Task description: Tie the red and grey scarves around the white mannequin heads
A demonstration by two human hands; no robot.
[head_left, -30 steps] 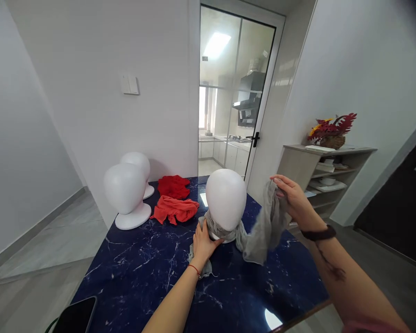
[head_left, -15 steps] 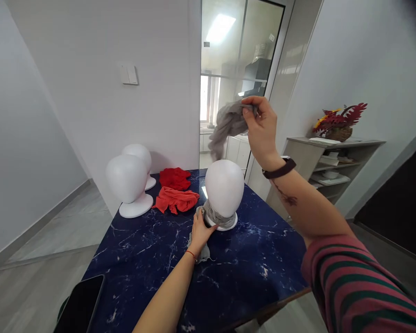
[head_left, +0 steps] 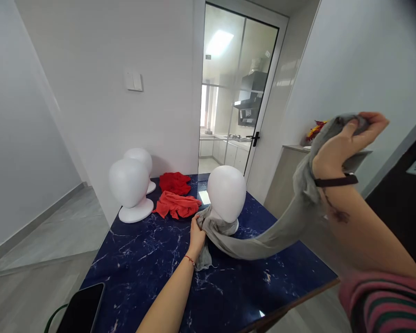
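Observation:
A white mannequin head (head_left: 226, 192) stands upright on the dark blue marbled table (head_left: 152, 277). Around its neck runs a grey scarf (head_left: 256, 247), which then sweeps in a loose curve up to the right. My left hand (head_left: 196, 238) is closed on the scarf at the left side of the neck, with a short end hanging onto the table below it. Raised high at the right, my right hand (head_left: 350, 138) grips the other stretch of the scarf, bunched over the fingers and wrist.
Two more white mannequin heads (head_left: 130, 185) stand at the table's left. Beside them lie a dark red cloth (head_left: 175, 183) and a coral-red cloth (head_left: 178, 205). A phone (head_left: 81, 307) rests at the near left corner. Behind are a glass door (head_left: 225, 106) and a cabinet (head_left: 280, 171).
My right hand has swung from above the mannequin head out to the right, drawing the scarf across the front of the neck. My left hand stays at the neck, holding the scarf.

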